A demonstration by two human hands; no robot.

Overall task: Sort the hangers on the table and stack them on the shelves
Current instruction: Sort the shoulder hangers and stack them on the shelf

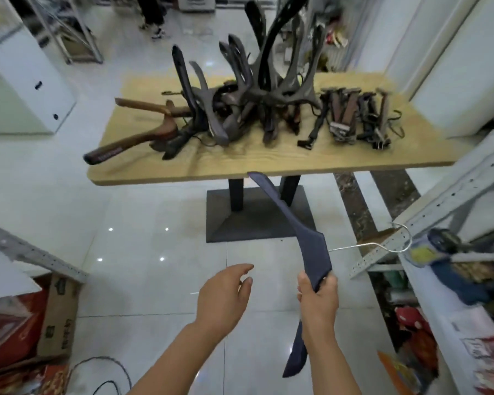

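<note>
The fingers [327, 283] of the right hand [318, 300] are curled tightly round one arm of a dark blue hanger [314, 249], gripping it just below its broad centre. The hanger stands nearly upright. One arm points up toward the table edge, and the other hangs down past the wrist. Its metal hook [365, 245] sticks out to the right, toward a grey metal shelf unit [445, 201]. The left hand [226, 292] floats beside it, fingers relaxed and slightly spread, holding nothing.

Ahead, well apart from the hands, is a light wooden table [240, 163]. On it lies a tangled pile of dark hangers [254, 104], many pointing upward. Brown wooden hangers [143, 135] lie at its left end, and clip hangers [351, 115] lie in rough rows at its right end.

The step in hand appears to be carrying one sorted hanger from the table to the shelves, with most of the sorting not yet done. The next move likely calls for turning right, steering the hook clear of the shelf frame, and laying the hanger flat.

The shelf unit holds blue and yellow goods [439, 249] and red packages lower down, though blur makes them hard to identify. A cardboard box [59, 315] stands on the floor at lower left. Its contents cannot be seen.
</note>
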